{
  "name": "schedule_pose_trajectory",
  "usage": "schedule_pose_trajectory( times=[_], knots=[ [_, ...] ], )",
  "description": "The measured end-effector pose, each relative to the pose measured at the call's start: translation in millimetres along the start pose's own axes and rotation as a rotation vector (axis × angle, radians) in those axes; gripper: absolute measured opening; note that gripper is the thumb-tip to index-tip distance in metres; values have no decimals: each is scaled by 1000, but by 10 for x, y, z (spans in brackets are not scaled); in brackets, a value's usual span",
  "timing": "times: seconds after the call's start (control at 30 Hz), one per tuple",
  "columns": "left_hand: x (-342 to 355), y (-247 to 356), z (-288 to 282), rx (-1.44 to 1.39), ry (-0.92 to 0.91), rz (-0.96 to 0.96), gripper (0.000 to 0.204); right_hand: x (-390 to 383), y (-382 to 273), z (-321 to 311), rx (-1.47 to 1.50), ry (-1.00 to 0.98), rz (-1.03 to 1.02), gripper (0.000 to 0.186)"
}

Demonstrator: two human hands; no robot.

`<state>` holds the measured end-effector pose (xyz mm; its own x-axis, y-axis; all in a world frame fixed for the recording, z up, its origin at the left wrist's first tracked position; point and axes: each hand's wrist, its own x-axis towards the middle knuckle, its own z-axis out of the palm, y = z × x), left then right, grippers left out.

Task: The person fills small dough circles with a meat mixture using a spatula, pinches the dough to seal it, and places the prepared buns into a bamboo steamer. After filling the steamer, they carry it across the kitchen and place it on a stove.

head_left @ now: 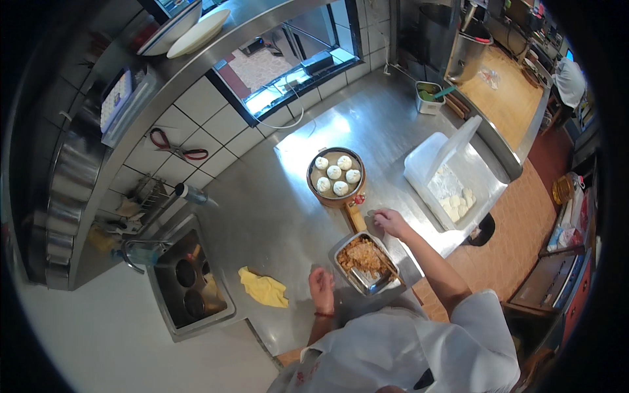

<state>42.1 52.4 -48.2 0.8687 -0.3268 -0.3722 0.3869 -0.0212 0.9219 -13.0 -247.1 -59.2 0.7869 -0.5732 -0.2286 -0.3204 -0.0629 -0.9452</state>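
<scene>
My right hand (391, 223) is over the steel table, beside a short wooden rod (356, 217). Its fingers are bent together, and anything between them is too small to make out. My left hand (321, 289) hangs loosely curled near the table's front, its fingers a little apart, with nothing seen in it. Between the hands stands a metal pan (339, 250) of orange-brown minced filling (364, 256), with a thin stick-like tool (388, 261) leaning in it. Beyond the rod, a round steamer (362, 181) holds several pleated white buns (334, 172).
At right, a clear plastic bin (419, 160) with its lid tilted up contains white dough pieces (457, 204). A yellow cloth (263, 287) lies left of my left hand, beside a sink (226, 309). Farther back are a green-filled tub (429, 105) and a wooden board (508, 88).
</scene>
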Motion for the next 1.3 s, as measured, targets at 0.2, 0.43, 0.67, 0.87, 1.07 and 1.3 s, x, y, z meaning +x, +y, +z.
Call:
schedule_pose_trajectory(
  times=[0.2, 0.43, 0.67, 0.87, 1.07, 1.3],
  knots=[
    [-177, -70, -167, -63, 95, -31, 22, 721, 494, 315, 662, -344, 427, 29],
    [-261, -125, -103, -61, 139, -27, 20, 725, 137, 261, 985, -462, 576, 32],
    [-98, 261, 63, 16, 106, 113, 23, 523, 130, 13, 979, -488, 419, 35],
    [297, 1077, 450, 132, -12, 467, 31, -247, -417, -317, 796, -238, 273, 32],
    [-78, 2190, 1455, 174, -231, 679, 44, -1489, -762, -291, 668, -162, 221, 43],
    [-900, 1821, 1923, 522, -550, 704, 63, -2931, -257, -209, 1195, -165, 263, 56]
  ],
)
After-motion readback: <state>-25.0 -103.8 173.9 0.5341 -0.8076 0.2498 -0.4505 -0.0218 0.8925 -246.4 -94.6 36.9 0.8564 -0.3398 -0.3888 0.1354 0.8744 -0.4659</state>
